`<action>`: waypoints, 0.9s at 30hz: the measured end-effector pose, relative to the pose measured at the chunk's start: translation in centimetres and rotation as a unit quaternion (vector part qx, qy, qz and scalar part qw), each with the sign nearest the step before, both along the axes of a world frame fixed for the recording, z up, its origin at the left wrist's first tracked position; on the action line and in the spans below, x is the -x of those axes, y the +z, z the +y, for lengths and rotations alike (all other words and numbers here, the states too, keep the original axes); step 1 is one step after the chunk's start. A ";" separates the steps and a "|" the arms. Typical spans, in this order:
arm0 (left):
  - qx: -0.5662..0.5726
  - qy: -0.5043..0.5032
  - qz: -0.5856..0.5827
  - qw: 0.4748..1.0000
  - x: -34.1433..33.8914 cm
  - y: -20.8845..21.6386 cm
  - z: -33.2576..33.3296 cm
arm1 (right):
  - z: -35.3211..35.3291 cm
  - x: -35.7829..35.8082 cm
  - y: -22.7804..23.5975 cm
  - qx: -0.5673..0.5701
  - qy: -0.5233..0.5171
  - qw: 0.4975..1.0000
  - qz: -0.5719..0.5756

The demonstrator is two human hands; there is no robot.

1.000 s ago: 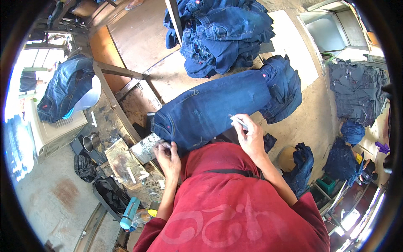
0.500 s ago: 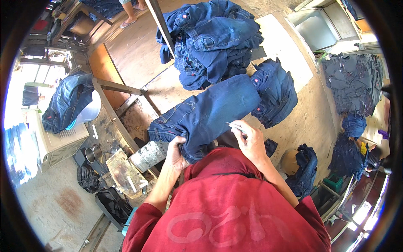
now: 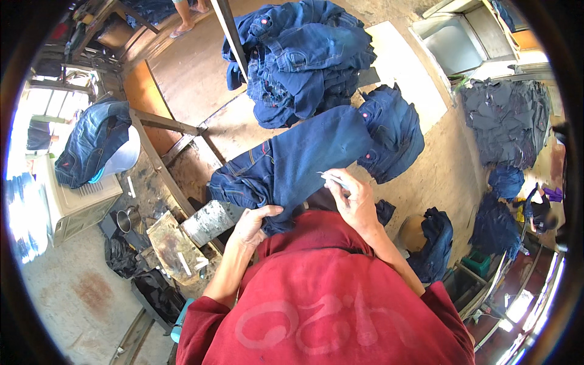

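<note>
Jeans (image 3: 304, 157) gripped in L hand (image 3: 250, 226), R hand (image 3: 353, 198) pinching sm tool (image 3: 339, 176).

Metal mug (image 3: 125, 221) near black plastic bag (image 3: 120, 254)

Before the person lie trousers (image 3: 304, 158), a cylinder (image 3: 212, 224) by their left end, a bundle of jeans (image 3: 392, 134) at their right, a heap of jeans (image 3: 298, 67) beyond; a mug (image 3: 126, 221) farther left, a garment stack (image 3: 506, 121) far right
</note>
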State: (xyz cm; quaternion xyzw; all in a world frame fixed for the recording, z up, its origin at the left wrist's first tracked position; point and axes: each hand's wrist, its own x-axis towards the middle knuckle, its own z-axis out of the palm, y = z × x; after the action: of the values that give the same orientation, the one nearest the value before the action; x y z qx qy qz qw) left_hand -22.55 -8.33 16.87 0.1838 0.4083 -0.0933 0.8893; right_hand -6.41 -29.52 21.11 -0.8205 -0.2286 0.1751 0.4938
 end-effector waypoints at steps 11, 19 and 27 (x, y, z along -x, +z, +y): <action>-0.058 0.035 0.007 0.998 2.4 1.4 0.9 | 0.9 0.4 2.1 0.050 0.015 0.999 0.015; -0.086 0.021 -0.029 0.996 3.2 2.0 1.8 | 2.4 0.9 2.8 0.042 0.072 0.989 -0.125; -0.153 0.066 0.059 0.984 2.6 2.0 1.0 | 5.6 4.6 3.4 0.108 0.178 0.958 -0.196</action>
State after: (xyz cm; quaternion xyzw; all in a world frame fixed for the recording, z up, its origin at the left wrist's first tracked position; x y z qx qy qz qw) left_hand -25.16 -7.37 18.87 0.2840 0.4811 0.0183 0.8292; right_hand -10.97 -23.97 24.56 -0.8330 -0.4433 0.1196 0.3088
